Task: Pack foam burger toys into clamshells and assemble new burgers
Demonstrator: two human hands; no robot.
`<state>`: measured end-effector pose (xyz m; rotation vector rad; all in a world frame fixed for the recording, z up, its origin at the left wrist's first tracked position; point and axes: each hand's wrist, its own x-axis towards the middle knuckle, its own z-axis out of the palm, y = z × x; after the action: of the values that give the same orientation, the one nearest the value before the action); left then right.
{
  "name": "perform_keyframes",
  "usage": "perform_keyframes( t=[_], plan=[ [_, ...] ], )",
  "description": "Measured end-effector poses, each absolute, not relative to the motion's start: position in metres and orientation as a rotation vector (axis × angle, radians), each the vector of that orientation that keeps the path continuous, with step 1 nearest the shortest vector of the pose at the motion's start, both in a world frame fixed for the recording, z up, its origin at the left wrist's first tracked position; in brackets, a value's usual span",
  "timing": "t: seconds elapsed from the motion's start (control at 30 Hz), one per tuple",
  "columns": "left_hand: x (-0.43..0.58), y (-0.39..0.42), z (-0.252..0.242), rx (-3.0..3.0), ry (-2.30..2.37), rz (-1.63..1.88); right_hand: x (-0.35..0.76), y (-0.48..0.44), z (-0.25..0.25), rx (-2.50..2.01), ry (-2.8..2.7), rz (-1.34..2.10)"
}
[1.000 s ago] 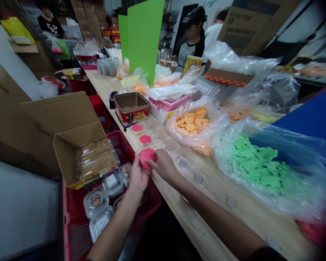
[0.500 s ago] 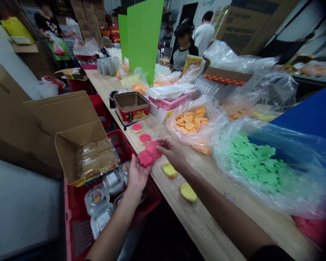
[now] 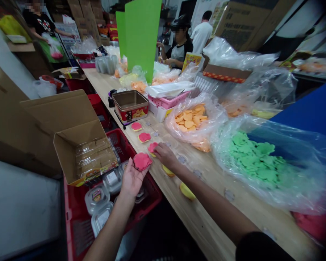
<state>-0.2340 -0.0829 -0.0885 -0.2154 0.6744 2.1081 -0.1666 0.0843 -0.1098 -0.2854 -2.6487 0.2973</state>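
My left hand, palm up beside the table edge, holds a small stack of pink flower-shaped pieces. The fingers of my right hand are on another pink piece, which lies over a yellow one on the wooden table. Farther along the same row are two pink-topped yellow pieces, one nearer and one farther off. On the near side, two yellow pieces, one partly under my right wrist and one beside my forearm, show no pink on top.
Bags of orange pieces and green pieces stand right of the row. A metal tin is beyond it. Below left, a red crate holds plastic tubs and an open carton. A person sits across the table.
My right hand has moved down and forward from the stack, bringing one pink piece onto a yellow one. My left hand with the stack has shifted slightly left.
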Motion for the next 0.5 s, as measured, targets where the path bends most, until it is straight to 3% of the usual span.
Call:
perform_keyframes(
  t=[0.5],
  plan=[
    [-0.225,-0.077,-0.088,-0.154,0.671,2.033,-0.140,0.091,-0.100,-0.354,-2.573,0.444]
  ],
)
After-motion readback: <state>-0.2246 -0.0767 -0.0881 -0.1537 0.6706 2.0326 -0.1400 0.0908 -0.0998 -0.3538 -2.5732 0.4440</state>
